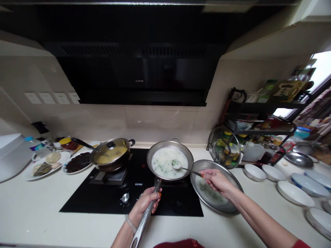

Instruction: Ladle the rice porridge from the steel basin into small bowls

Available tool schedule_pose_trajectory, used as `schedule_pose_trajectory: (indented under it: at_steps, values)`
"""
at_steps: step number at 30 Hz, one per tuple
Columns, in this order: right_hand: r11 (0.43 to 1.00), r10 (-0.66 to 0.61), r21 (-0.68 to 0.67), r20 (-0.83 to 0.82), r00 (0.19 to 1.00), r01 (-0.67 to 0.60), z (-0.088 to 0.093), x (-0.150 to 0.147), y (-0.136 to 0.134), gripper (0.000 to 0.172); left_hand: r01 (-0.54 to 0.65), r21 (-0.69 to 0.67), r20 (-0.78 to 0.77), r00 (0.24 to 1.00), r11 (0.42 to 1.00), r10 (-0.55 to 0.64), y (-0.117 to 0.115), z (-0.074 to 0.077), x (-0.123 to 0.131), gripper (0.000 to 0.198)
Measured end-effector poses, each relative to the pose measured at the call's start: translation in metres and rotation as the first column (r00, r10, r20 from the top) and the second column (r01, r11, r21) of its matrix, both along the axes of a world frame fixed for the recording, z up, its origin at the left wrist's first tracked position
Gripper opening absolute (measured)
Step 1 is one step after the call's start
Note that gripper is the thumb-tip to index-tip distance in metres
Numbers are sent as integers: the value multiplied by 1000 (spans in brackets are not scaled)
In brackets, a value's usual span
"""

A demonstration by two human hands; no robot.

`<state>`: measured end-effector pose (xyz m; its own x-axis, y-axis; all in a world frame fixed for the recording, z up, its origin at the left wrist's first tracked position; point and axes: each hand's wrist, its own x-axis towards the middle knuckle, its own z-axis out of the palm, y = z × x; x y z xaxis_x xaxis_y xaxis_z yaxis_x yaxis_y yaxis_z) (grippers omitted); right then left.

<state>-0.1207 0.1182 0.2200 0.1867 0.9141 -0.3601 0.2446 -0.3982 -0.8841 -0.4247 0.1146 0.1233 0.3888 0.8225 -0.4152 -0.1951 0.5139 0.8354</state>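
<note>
My left hand [148,201] is wrapped round the long handle of a metal wok [190,163] on the right side of the stove. White soup [165,160] with chopped greens lies in the wok. In my right hand [213,179] is a ladle [191,171], its bowl in the soup near the wok's right side. Beneath my right forearm, a wide steel basin [239,196] stands on the counter, with more pale soup and greens in it. My right hand covers part of the basin.
A lidded pan [111,155] sits on the left burner of the black stove [103,203]. Plates of food, such as a plate with dark pieces [77,162], stand further left. Several white bowls [294,193] and a loaded rack [261,131] are at right. The range hood [139,93] hangs overhead.
</note>
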Motion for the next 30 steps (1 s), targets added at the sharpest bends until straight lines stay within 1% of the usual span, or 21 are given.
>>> schedule_pose_trajectory:
  at_steps: [4, 7, 9, 11, 13, 15, 16, 18, 19, 20, 22, 24, 25, 26, 27, 28, 29, 30]
  values:
    - [994, -101, -48, -125, 987, 95, 11, 25, -13, 31, 7, 2, 3, 1000, 1000, -7, 0, 0, -1, 46]
    - [984, -179, -43, -138, 974, 175, 16, 51, -28, 38, 9, 3, 3, 1000, 1000, -9, 0, 1, -1, 46]
    - [975, -224, -38, -120, 967, 221, 16, 69, -39, 42, 7, -1, -3, 1000, 1000, -7, 0, 3, 0, 47]
    - [966, -257, -24, -68, 964, 256, 10, 88, -50, 43, 6, -7, -9, 1000, 1000, -6, -1, 4, 0, 48]
    - [964, -265, 6, 38, 964, 265, -2, 106, -58, 39, 7, -11, -13, 1000, 1000, -7, -1, 5, 0, 48]
    - [973, -228, 65, 204, 952, 220, -19, 122, -65, 32, 8, -9, -12, 1000, 1000, -8, -1, 5, 0, 48]
    - [979, -196, 113, 294, 935, 170, -29, 129, -68, 27, 11, -9, -12, 1000, 1000, -11, -1, 4, 0, 49]
    - [983, -139, 175, 493, 859, 59, -50, 138, -74, 22, 16, -9, -10, 1000, 1000, -16, -1, 4, -1, 49]
    - [984, -117, 177, 593, 797, 13, -60, 141, -77, 23, 16, -8, -9, 1000, 1000, -16, 0, 3, -1, 50]
    - [987, -86, 159, 685, 723, -33, -69, 142, -81, 25, 16, -8, -10, 1000, 1000, -16, 0, 2, -1, 50]
    - [989, 11, 74, 833, 554, -131, -83, 140, -89, 33, 11, -8, -13, 1000, 1000, -11, 0, 1, -1, 51]
    - [978, 99, -17, 918, 385, -210, -87, 134, -94, 45, 8, -9, -14, 1000, 1000, -8, 1, 0, -1, 51]
    - [973, 116, -43, 941, 318, -228, -85, 131, -95, 50, 8, -9, -12, 1000, 1000, -8, 1, 0, -1, 51]
    - [971, 114, -49, 955, 275, -232, -82, 127, -93, 53, 9, -6, -9, 1000, 1000, -9, 1, 0, -1, 51]
    - [975, 97, -40, 962, 257, -220, -76, 122, -90, 53, 9, -3, -7, 1000, 1000, -9, 1, 0, -1, 51]
    - [979, 70, -16, 961, 266, -201, -70, 117, -85, 50, 8, 0, -5, 1000, 1000, -8, 0, 0, -1, 50]
    - [982, 38, 19, 953, 300, -186, -63, 112, -78, 48, 7, 1, -5, 1000, 1000, -7, 0, 0, -1, 50]
    - [982, 6, 60, 936, 352, -177, -56, 105, -71, 46, 4, 1, -6, 1000, 1000, -4, 0, 0, -1, 50]
